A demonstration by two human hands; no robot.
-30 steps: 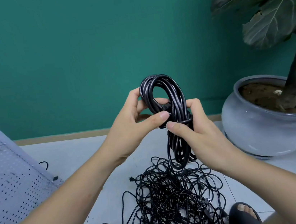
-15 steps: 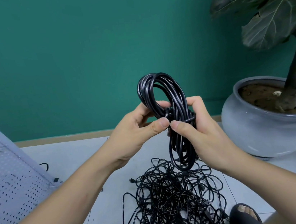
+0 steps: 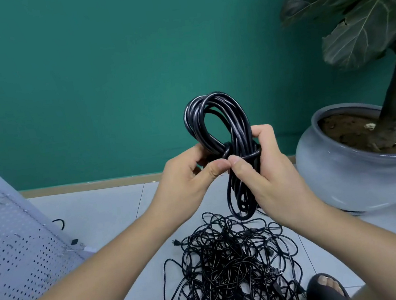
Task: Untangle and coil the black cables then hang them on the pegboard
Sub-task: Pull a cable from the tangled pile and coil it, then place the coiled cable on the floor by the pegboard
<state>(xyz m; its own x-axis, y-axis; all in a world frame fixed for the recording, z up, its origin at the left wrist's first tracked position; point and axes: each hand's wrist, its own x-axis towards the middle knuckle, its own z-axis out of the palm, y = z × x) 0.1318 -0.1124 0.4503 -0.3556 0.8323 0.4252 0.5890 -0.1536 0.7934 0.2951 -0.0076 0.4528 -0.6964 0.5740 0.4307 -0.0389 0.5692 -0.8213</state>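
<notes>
A coiled black cable (image 3: 215, 117) stands upright in front of me, wrapped at its waist by a turn of its own cable. My left hand (image 3: 186, 184) pinches that waist from the left, thumb and forefinger curled on the wrap. My right hand (image 3: 268, 175) grips the coil's middle from the right, its fingers curled round the strands. The coil's lower loop hangs below my hands. A tangled heap of black cables (image 3: 232, 266) lies on the floor between my feet. The white pegboard (image 3: 11, 247) leans at the left edge.
A grey ceramic pot (image 3: 361, 176) with a large-leaved plant stands on the floor at the right, close to my right arm. A teal wall runs behind. A small black hook (image 3: 59, 223) and a plug lie by the pegboard's foot. My sandalled feet flank the heap.
Both hands have drawn closer together at the coil's waist, thumbs now meeting. The coil's top loop has tilted slightly and the bundle sits a little lower.
</notes>
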